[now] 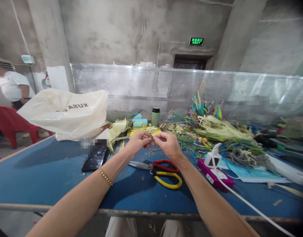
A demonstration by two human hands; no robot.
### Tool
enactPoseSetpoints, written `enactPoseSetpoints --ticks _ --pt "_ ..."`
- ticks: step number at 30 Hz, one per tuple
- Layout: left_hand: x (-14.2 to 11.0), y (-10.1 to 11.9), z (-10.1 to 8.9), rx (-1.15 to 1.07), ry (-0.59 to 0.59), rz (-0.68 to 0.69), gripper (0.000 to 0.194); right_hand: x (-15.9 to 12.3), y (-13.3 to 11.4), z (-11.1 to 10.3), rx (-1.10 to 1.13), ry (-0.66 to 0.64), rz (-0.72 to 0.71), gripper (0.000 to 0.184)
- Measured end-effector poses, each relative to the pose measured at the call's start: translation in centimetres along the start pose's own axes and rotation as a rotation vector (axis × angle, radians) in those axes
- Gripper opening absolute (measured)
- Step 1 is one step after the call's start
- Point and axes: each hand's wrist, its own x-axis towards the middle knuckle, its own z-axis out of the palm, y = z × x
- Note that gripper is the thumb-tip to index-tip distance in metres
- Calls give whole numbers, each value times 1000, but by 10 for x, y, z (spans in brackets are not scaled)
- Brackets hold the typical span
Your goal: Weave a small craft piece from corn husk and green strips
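Note:
My left hand (139, 144) and my right hand (168, 145) are close together above the middle of the blue table (55, 171). Both are closed in a pinch, and something small and thin sits between their fingertips, too small and blurred to name. Below them lie scissors (151, 168) with one red and one yellow handle loop, blades pointing left. A short green strand (154, 151) curves on the tabletop just under my right hand. Behind my fingers is a yellow sheet (133, 131) with pale scraps around it.
Left stand a phone (95, 159), pale husks (117, 130) and a white plastic bag (67, 115). A green bottle (155, 117) stands behind. Rightward are a purple power strip (215, 174) with a white cable, husks (218, 128) and coiled cords (250, 159). A person (14, 85) sits far left.

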Motion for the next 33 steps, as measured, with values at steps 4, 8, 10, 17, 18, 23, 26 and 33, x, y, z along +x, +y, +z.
enactPoseSetpoints --ticks 4,8,10,17,18,23,26,33 --pt "1 -1 1 -37 40 10 19 -1 -2 1 -75 30 -10 19" --pt "2 -4 2 -88 54 4 22 -1 -3 1 -144 41 12 19" --pt "2 -5 2 -98 49 0 24 -1 -2 1 -141 27 26 19" --pt "4 -10 3 -163 27 9 20 -1 -3 2 -93 0 38 18" --pt "4 -10 3 -170 23 21 19 -1 -4 2 -101 11 21 18" --pt "4 -13 2 -214 -19 20 19 -1 -3 2 -156 51 -61 13" --pt "3 -11 2 -251 -49 -30 19 1 2 -4 -213 114 -65 10" --pt "3 -8 3 -122 76 -8 15 0 -3 -3 -167 79 -60 22"
